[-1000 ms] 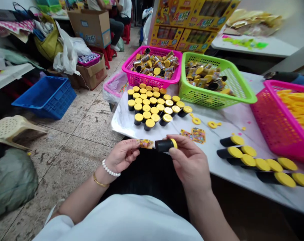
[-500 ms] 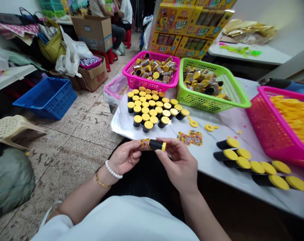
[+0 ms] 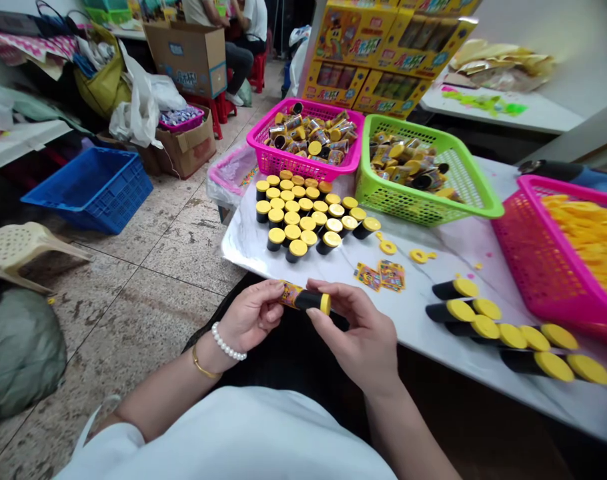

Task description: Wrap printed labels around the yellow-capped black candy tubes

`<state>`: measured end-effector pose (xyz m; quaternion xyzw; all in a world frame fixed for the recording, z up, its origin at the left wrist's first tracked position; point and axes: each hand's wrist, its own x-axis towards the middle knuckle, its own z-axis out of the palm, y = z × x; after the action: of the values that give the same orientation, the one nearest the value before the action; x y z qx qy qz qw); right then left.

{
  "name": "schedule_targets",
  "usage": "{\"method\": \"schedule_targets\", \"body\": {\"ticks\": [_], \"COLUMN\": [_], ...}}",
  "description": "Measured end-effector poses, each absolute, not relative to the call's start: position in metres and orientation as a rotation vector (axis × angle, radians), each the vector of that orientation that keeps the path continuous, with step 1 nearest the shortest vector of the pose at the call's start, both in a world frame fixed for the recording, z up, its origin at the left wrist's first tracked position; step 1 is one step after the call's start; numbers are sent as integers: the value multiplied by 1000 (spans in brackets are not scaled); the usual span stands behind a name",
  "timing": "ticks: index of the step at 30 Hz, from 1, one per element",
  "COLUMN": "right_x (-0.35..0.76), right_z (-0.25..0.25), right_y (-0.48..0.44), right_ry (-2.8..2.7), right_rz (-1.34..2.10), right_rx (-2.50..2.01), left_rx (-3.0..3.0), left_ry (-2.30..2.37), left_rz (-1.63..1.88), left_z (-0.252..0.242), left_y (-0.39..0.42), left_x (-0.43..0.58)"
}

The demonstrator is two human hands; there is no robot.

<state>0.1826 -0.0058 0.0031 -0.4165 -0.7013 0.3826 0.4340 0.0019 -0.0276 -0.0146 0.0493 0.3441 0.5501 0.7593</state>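
Tube with yellow cap is being held in both hands, low in front of the desk edge.
Fingers of the left hand are pinching the end where a colourful sticker is lying around it, and fingers of the right hand are closing on the capped end. Behind, upright tubes are standing near a pink basket; loose stickers are lying beside them.

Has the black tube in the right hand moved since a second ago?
Yes. Against the standing tubes on the table, the black tube has shifted left toward the left hand; its end now meets the sticker.
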Motion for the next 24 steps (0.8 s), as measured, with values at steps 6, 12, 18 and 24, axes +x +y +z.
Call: {"method": "schedule_targets", "body": {"ticks": [6, 12, 18, 24], "right_x": [178, 179, 178, 185], "right_z": [-9, -8, 5, 5], "right_y": [-3, -7, -9, -1], "right_ry": [-1654, -1718, -1578, -1574], "right_rz": [963, 817, 1049, 1230], "right_rx": [-1140, -1091, -871, -827], "left_rx": [123, 284, 387, 411], "left_ry": [811, 946, 911, 902], "left_rz": [1208, 1219, 1142, 1201], "left_z": [-17, -10, 3, 1], "left_y": [-27, -36, -45, -44], "left_x": [3, -2, -2, 1]}}
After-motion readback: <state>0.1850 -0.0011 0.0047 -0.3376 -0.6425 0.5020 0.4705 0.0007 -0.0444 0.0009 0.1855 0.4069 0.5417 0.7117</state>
